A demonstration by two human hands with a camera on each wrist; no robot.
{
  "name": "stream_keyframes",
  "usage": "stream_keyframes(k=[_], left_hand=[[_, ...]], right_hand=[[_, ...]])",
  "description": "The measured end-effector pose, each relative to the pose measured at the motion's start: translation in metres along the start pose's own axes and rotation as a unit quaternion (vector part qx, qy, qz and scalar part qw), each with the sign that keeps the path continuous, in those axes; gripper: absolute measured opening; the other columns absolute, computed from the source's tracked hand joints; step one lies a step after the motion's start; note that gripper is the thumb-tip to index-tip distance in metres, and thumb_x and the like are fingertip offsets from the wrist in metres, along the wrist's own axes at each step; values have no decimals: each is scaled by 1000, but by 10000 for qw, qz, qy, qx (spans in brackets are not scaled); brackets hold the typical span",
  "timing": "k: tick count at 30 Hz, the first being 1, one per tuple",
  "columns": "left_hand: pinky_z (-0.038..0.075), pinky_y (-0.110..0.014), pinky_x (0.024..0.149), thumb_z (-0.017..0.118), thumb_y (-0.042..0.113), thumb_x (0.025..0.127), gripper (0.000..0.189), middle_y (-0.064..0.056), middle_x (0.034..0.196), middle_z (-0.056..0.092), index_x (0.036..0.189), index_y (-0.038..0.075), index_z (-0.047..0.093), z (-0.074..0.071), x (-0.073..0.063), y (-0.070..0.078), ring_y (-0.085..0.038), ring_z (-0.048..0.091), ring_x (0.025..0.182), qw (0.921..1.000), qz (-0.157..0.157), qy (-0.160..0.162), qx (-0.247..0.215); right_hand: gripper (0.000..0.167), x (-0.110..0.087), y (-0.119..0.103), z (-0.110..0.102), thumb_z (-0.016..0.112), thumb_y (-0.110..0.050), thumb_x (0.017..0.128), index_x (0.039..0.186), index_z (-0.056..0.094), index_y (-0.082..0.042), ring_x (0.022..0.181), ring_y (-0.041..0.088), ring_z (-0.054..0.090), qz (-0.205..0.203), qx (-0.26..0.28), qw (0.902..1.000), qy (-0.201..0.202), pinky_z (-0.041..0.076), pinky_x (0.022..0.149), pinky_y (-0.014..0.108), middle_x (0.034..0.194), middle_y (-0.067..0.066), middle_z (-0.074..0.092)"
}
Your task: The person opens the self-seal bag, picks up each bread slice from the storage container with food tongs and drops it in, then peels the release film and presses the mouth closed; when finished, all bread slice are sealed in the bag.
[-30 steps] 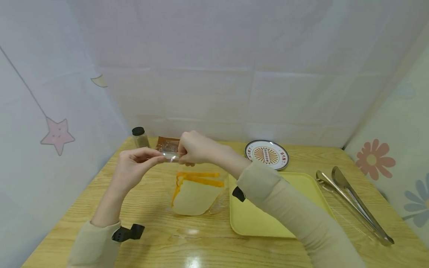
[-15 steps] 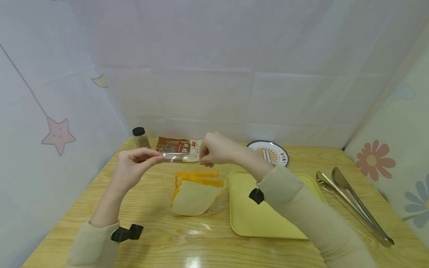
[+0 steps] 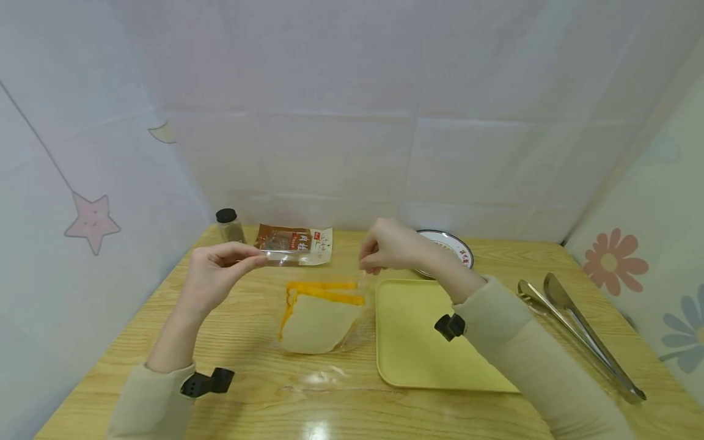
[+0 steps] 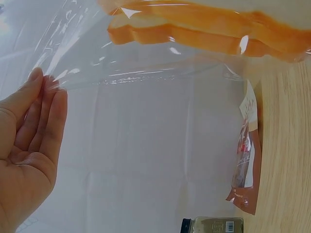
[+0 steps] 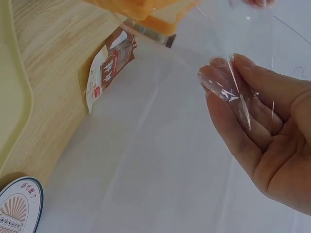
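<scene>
A clear plastic bag [image 4: 80,51] holds slices of bread [image 3: 319,324] with orange-brown crusts, low over the middle of the wooden table in the head view. My left hand [image 3: 217,275] pinches the bag's upper left edge between thumb and fingers. Over at the upper right, the thumb and fingers of my right hand [image 3: 389,245] pinch the film too. Between the two hands the bag's mouth is stretched wide. In the right wrist view, a crumpled bit of film lies across the fingers [image 5: 226,114] of the right hand.
Behind the bag lies a brown-and-cream packet [image 3: 294,244], beside a black-capped jar [image 3: 231,226]. A yellow tray [image 3: 409,360] is to the right of the bread, with a printed plate [image 3: 464,256] behind it. Metal tongs [image 3: 588,336] lie at the far right.
My right hand has moved rightward along the bag's top edge, away from the left hand, uncovering the packet and overlapping the plate. The left hand has stayed nearly still.
</scene>
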State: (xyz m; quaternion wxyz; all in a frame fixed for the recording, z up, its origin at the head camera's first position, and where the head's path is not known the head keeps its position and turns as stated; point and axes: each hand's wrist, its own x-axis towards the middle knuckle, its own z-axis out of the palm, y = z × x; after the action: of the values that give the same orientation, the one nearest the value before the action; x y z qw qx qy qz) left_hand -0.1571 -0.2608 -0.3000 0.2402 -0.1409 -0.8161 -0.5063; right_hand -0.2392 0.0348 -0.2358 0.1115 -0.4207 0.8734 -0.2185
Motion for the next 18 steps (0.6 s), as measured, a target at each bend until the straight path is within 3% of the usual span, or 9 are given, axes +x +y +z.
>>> stream_keyframes(k=[12,18], left_hand=[[55,-14,66,69,0,83,8,23,82,68,90,-4,71,0,0,-1,0,67,73,10000,26,58,-10],[56,-15,67,67,-1,84,8,22,82,69,90,-4,71,1,0,-2,-1,67,73,9998,79,154,-82]], right_hand=[[9,-26,24,-6,66,-8,88,84,73,-4,67,11,66,429,949,9944,194,58,65,27,77,7,71],[11,-35,35,5,66,-13,89,90,74,-6,74,14,68,364,1350,9863,877,58,68,27,84,8,73]])
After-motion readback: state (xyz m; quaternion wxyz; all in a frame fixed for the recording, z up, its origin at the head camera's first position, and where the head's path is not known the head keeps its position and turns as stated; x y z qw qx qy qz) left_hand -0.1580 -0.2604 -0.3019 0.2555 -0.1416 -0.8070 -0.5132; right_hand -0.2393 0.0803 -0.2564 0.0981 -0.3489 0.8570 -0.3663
